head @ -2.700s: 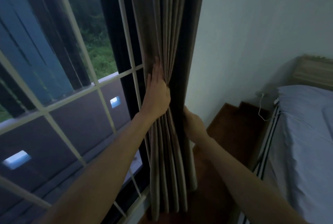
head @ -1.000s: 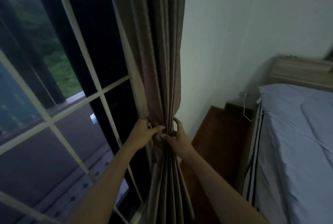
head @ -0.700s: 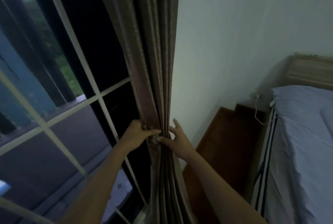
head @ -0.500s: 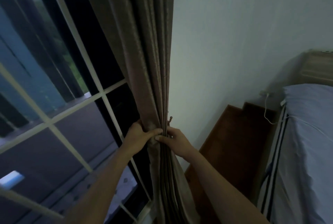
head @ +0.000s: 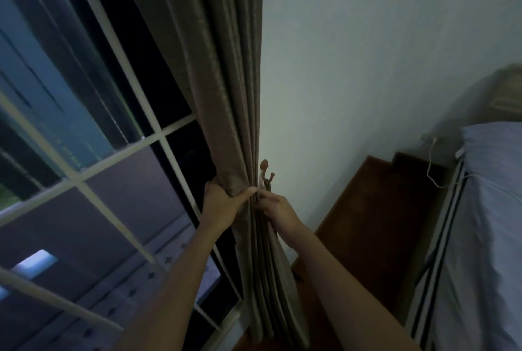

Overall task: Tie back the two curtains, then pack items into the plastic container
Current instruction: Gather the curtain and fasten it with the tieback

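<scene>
Hanging at the right edge of the window [head: 93, 169], close against the wall [head: 353, 53], one grey-brown pleated curtain [head: 226, 96] is catalogued as gathered into a single narrow bundle. Its folds are drawn tight at mid-height and fan out slightly below, down to floor level.

Left hand [head: 223, 203]: wrapped round the bundle from the window side, with the fingers curled over the front folds and the cloth gripped firmly.

Right hand [head: 278, 210]: set against the wall side of the bundle, level with the left hand and almost touching it. Its fingers are curled in and the outer folds are pinched; whether a tie-back cord is also held cannot be told. Both forearms are bare and are raised from the lower edge of the view.

Wall hook [head: 265, 172]: a small reddish, double-pronged fitting with rounded tips, fixed to the wall just above the right hand and just beside the curtain's edge.

The window is divided by white bars into panes, through which a dim roof surface and a blue structure are seen.

Brown wooden surface [head: 372, 223]: located low down, between the wall and the bed.

Bed [head: 491, 209]: placed at the far right, covered in pale bedding, with dark stripes along the mattress side. A light wooden headboard [head: 508, 87] is seen behind it.

White cable [head: 430, 161]: hung from the wall near the head of the bed and led towards the mattress.
</scene>
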Demonstrator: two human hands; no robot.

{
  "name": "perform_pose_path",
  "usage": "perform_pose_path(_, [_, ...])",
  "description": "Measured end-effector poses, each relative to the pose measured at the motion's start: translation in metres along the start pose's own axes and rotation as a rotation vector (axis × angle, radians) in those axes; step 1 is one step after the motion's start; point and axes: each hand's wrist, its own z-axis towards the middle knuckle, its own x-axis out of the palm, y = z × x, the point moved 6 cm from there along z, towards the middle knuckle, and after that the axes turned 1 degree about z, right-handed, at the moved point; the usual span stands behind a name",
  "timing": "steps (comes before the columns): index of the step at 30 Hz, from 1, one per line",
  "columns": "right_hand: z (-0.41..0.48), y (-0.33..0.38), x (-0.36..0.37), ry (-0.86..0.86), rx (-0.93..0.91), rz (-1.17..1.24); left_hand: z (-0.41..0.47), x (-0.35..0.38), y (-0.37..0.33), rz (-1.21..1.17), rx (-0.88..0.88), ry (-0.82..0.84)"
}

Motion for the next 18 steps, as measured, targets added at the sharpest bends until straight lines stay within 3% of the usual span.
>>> perform_pose_path(2, [0.001, -0.012, -0.019, -0.139, 0.118, 0.182, -0.005, 0.000, 0.000, 0.037, -0.002, -0.061])
perform_pose_path(3, [0.004, -0.019, -0.032, -0.228, 0.146, 0.117, -0.007, 0.000, -0.001, 0.053, 0.010, -0.084])
perform_pose_path(5, [0.011, -0.030, -0.053, -0.310, 0.154, -0.249, -0.010, 0.001, -0.004, 0.075, 0.035, -0.124])
perform_pose_path(11, [0.041, -0.051, -0.054, 0.016, 0.185, -1.044, -0.003, 0.006, 0.000, 0.063, 0.010, -0.140])
perform_pose_path(16, [0.070, -0.073, -0.049, 0.158, 0.174, -1.154, -0.002, 0.007, 0.002, 0.050, 0.011, -0.154])
perform_pose_path(18, [0.078, -0.075, -0.046, 0.139, 0.121, -1.109, -0.002, 0.007, 0.002, 0.053, 0.011, -0.166])
